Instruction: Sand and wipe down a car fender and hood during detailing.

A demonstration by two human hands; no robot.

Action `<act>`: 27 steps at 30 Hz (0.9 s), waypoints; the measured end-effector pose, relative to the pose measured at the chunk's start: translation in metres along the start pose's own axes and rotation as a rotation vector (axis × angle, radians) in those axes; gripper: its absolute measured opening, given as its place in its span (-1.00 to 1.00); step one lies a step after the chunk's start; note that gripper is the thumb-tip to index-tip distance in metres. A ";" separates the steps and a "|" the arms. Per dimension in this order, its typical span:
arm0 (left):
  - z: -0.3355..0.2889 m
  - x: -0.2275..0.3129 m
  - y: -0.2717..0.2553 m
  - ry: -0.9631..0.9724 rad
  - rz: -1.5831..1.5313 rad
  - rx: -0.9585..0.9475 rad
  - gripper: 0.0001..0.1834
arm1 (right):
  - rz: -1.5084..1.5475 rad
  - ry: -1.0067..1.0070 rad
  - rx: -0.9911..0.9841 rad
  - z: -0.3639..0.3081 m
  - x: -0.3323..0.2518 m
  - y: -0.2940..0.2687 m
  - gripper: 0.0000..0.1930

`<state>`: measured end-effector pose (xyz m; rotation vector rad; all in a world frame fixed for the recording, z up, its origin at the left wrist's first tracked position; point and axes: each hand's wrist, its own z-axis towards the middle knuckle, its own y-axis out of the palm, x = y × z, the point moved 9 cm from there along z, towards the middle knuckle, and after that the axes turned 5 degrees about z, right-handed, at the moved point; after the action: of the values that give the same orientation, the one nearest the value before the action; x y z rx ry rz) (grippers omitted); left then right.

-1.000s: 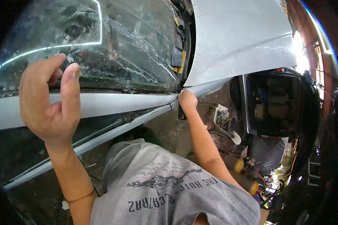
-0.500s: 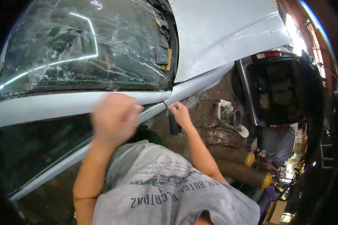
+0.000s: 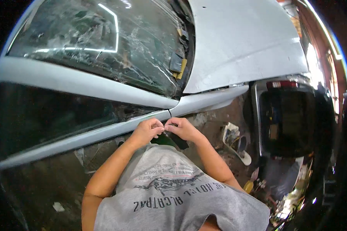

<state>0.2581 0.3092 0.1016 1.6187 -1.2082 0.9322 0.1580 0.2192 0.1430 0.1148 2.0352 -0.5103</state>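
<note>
Two hands, left (image 3: 144, 131) and right (image 3: 184, 129), are pinching nearly closed, right seemingly holding a dark strip (image 3: 181, 144), left's unclear, so slack grip could be dropping it.

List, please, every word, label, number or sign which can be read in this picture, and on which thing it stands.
Grey T-shirt: large dark capital letters, readable, but I do not copy printed words here.
Same shirt, above the dark drawing: small reddish lines, mostly too small to read.
Pale car hood: no lettering that I can make out.
Windshield: streaks and reflections, no readable text.
</note>
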 end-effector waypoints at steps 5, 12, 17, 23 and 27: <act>0.010 -0.009 0.018 -0.013 0.026 0.181 -0.83 | -0.069 -0.021 -0.174 0.019 0.023 -0.022 -0.78; 0.039 -0.025 0.064 0.207 0.145 0.733 -0.81 | -0.163 0.023 -0.257 0.031 0.063 -0.078 -0.68; 0.060 -0.053 0.078 0.189 -0.017 0.891 -0.82 | -0.535 -0.234 -0.309 0.039 0.039 -0.081 -0.74; 0.036 -0.157 0.074 0.012 -0.004 1.104 -0.81 | -1.221 -0.706 -0.327 0.058 0.046 -0.055 -0.87; -0.024 -0.264 0.077 -0.156 0.102 1.297 -0.73 | -1.343 -0.796 -0.367 0.059 0.045 -0.045 -0.90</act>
<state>0.1174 0.4020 -0.1176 2.6401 -0.7465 1.8930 0.1705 0.1491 0.0941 -1.5059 1.1241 -0.7755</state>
